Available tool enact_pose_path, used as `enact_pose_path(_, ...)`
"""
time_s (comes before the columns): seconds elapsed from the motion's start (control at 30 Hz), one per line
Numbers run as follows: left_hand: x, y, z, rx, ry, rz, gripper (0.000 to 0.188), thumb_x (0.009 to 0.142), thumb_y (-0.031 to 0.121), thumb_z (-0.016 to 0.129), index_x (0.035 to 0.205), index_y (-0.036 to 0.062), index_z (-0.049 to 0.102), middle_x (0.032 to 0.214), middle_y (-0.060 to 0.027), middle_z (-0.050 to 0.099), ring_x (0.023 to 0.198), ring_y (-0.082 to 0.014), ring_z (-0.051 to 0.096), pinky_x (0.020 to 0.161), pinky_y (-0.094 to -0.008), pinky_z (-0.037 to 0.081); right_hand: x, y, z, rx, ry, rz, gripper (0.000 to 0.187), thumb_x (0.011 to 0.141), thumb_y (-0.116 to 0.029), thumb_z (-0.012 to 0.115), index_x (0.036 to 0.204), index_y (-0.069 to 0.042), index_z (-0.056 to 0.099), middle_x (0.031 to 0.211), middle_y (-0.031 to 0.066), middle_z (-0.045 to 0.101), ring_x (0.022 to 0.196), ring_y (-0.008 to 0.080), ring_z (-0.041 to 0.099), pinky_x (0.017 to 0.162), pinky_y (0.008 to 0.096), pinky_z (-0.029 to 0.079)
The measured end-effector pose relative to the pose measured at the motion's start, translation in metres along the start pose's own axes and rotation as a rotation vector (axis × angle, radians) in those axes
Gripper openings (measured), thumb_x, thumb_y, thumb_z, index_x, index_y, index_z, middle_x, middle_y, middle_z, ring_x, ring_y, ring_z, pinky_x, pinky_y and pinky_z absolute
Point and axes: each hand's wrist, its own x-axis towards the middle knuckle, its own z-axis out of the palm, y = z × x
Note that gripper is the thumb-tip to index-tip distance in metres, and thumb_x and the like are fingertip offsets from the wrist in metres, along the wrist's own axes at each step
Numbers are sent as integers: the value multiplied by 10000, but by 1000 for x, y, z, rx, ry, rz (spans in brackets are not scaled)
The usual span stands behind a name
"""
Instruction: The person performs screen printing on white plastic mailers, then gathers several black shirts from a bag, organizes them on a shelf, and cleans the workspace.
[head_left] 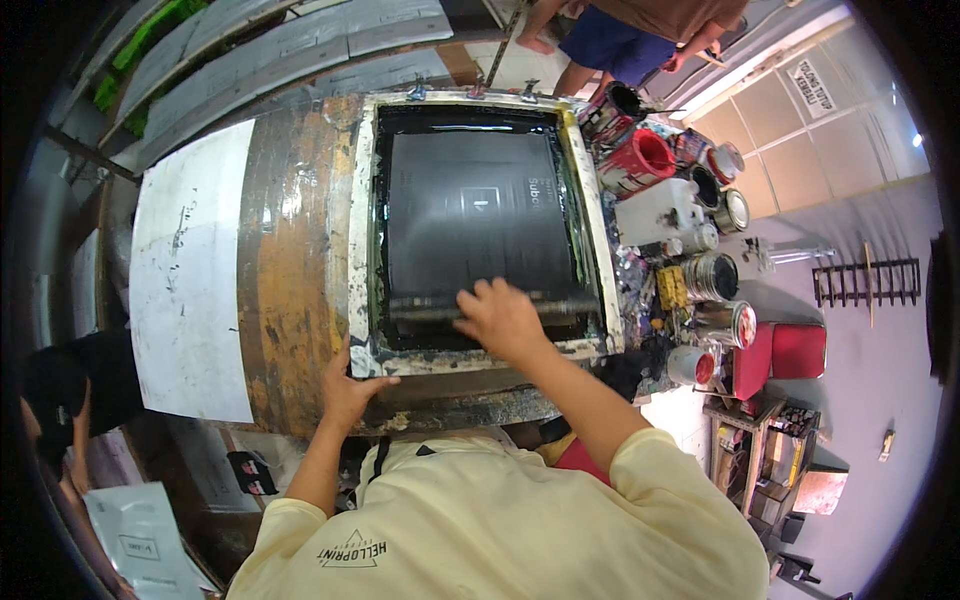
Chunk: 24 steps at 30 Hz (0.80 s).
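Observation:
A printing screen with a paint-stained white frame (pixel 357 230) lies on the worktable in front of me. Black ink coats its dark mesh (pixel 470 165), where a pale square design and some lettering show faintly. Across the near part of the mesh runs a squeegee (pixel 430 306), blurred by motion. My right hand (pixel 502 318) is closed over the squeegee's middle, its fingers slightly smeared. At the frame's near left corner, my left hand (pixel 350 390) rests with thumb and index finger spread along the two edges. Small clamps (pixel 473 89) sit along the far edge.
Paint cans, a red bucket (pixel 640 160) and a white jug (pixel 660 212) crowd the right side. A white sheet (pixel 190 280) covers the table's left part. One person (pixel 620 40) stands beyond the table; another at lower left holds a grey printed bag (pixel 140 540).

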Motion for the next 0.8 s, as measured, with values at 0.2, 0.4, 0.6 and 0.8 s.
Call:
enact_pose_path(0.2,-10,79,-5,-187,166,272,732,731,66,914,1367,-29,565,1133,-89,703,989,-159,677,858,-309,562,-24,-42,-107,3,108,4,395,873,-408,715,1034,-62,613,929,114,593,947,319,605,791,440,537)
enact_pose_path(0.4,18,181,-15,-345,271,729,531,856,117,835,1326,35,601,1052,-54,665,936,-151,651,793,-283,542,49,-35,-205,-255,546,-30,355,885,-433,653,986,-92,667,897,103,648,938,302,620,915,537,409)
enact_pose_path(0.6,78,12,-25,450,-81,594,201,888,195,799,1012,78,692,1077,-92,653,924,-235,624,815,-350,510,91,-19,-242,-301,682,-99,448,874,-472,661,1021,-50,696,823,117,669,882,315,671,871,510,426)
enact_pose_path(0.8,85,-21,-13,622,-85,743,172,895,231,760,957,80,706,1046,-69,665,967,-308,597,892,-414,481,113,-49,-273,-41,570,125,303,811,-241,576,796,53,642,767,215,661,746,358,648,732,452,513)
